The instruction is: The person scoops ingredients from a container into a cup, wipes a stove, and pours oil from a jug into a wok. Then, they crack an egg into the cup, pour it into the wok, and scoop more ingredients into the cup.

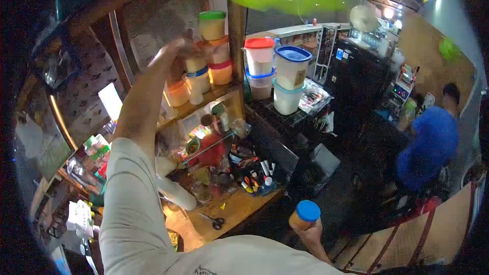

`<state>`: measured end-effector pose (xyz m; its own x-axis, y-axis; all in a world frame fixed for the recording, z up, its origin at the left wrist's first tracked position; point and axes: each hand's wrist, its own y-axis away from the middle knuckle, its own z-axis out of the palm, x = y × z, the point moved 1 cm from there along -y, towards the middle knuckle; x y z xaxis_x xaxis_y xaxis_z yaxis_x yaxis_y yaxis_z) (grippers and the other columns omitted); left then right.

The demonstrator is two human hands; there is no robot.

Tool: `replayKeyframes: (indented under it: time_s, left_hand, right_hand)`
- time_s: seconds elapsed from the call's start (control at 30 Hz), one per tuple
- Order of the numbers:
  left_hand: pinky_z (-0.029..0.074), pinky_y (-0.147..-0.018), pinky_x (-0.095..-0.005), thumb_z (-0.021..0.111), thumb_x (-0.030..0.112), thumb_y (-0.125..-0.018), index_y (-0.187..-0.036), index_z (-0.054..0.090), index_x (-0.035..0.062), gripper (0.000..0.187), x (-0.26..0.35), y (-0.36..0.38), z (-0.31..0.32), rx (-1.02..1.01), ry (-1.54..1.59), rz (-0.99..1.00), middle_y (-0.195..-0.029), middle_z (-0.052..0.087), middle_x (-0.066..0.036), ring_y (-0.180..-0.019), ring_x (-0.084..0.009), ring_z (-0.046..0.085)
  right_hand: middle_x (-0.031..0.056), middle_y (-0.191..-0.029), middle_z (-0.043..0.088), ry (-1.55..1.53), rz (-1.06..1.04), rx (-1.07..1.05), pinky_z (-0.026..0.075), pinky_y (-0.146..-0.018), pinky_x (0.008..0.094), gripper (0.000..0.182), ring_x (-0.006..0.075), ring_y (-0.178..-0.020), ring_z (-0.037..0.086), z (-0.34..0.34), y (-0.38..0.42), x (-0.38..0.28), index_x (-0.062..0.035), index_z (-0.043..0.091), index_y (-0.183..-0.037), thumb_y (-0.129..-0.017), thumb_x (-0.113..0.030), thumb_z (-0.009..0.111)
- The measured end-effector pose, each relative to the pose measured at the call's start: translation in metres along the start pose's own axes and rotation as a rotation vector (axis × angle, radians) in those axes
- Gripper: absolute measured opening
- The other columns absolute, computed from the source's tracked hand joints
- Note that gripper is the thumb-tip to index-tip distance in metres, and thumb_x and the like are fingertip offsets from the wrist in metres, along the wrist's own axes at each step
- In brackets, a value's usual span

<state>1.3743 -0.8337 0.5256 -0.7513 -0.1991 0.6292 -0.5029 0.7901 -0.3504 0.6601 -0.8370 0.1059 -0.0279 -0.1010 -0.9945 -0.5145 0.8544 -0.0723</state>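
Note:
In my right hand (311, 231) is a round plastic jar with a blue lid (308, 210) and orange-brown contents, held low at my right side, fingers wrapped around it. Stretched out far to the upper left, my left hand (178, 50) is at the stacked tubs on a wooden shelf (214, 93). Its fingers are blurred, so whether they grip anything does not show. Beside it stands a green-lidded tub (212, 26) on top of a stack. Below are a red-lidded tub (220, 73) and a blue-rimmed tub (198, 80).
White tubs with red (259, 51) and blue (293, 63) lids are stacked on a dark rack to the right. Scissors (217, 222) lie on the wooden counter (244, 211), near markers and bags. A person in a blue shirt (430, 142) is at the far right.

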Motion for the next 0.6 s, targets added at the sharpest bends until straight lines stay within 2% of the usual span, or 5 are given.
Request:
replayKeyframes:
  time_s: [0.2, 0.3, 0.4, 0.5, 0.6]
  left_hand:
    - [0.057, -0.093, -0.0377, 0.070, 0.029, -0.096, -0.151, 0.028, -0.0022, 0.076, -0.026, -0.017, -0.012, -0.398, 0.781, 0.447, -0.133, 0.060, -0.019, -0.113, -0.0282, 0.066]
    - [0.055, -0.098, -0.0409, 0.077, 0.041, -0.089, -0.153, 0.022, -0.0037, 0.095, -0.016, -0.030, -0.029, -0.171, 0.351, 0.085, -0.137, 0.057, -0.021, -0.116, -0.0300, 0.065]
    - [0.053, -0.099, -0.0438, 0.079, 0.060, -0.080, -0.151, 0.023, -0.0063, 0.112, 0.021, -0.007, -0.046, 0.499, -0.755, 0.317, -0.130, 0.062, -0.025, -0.119, -0.0315, 0.063]
    - [0.054, -0.097, -0.0445, 0.086, 0.066, -0.065, -0.150, 0.025, -0.0063, 0.127, 0.052, 0.008, -0.065, 0.170, -0.457, 0.117, -0.121, 0.066, -0.028, -0.116, -0.0358, 0.065]
    - [0.055, -0.094, -0.0442, 0.088, 0.061, -0.066, -0.151, 0.029, -0.0006, 0.120, 0.121, 0.088, -0.050, 0.668, -0.407, 0.143, -0.116, 0.068, -0.028, -0.109, -0.0386, 0.068]
  right_hand:
    - [0.0121, -0.124, 0.060, 0.158, 0.024, -0.026, 0.052, -0.099, 0.0427, 0.085, 0.0258, -0.115, 0.062, -0.011, 0.001, 0.002, -0.0032, 0.048, -0.134, -0.067, -0.027, 0.095]
    - [0.0116, -0.124, 0.059, 0.316, 0.089, -0.161, 0.051, -0.099, 0.0437, 0.086, 0.0250, -0.115, 0.061, 0.006, -0.005, -0.018, -0.0049, 0.048, -0.133, -0.065, -0.027, 0.096]
    - [0.0119, -0.122, 0.061, 0.275, 0.007, -0.248, 0.051, -0.098, 0.0440, 0.081, 0.0259, -0.113, 0.062, 0.027, -0.016, -0.018, -0.0053, 0.051, -0.131, -0.066, -0.027, 0.095]
    - [0.0116, -0.119, 0.063, 0.412, -0.093, -0.338, 0.052, -0.096, 0.0413, 0.074, 0.0236, -0.111, 0.063, 0.059, -0.025, 0.005, -0.0041, 0.055, -0.127, -0.068, -0.027, 0.094]
    - [0.0114, -0.118, 0.064, 0.152, -0.016, -0.551, 0.053, -0.092, 0.0371, 0.072, 0.0219, -0.108, 0.065, 0.098, -0.025, 0.005, -0.0038, 0.056, -0.126, -0.071, -0.031, 0.093]
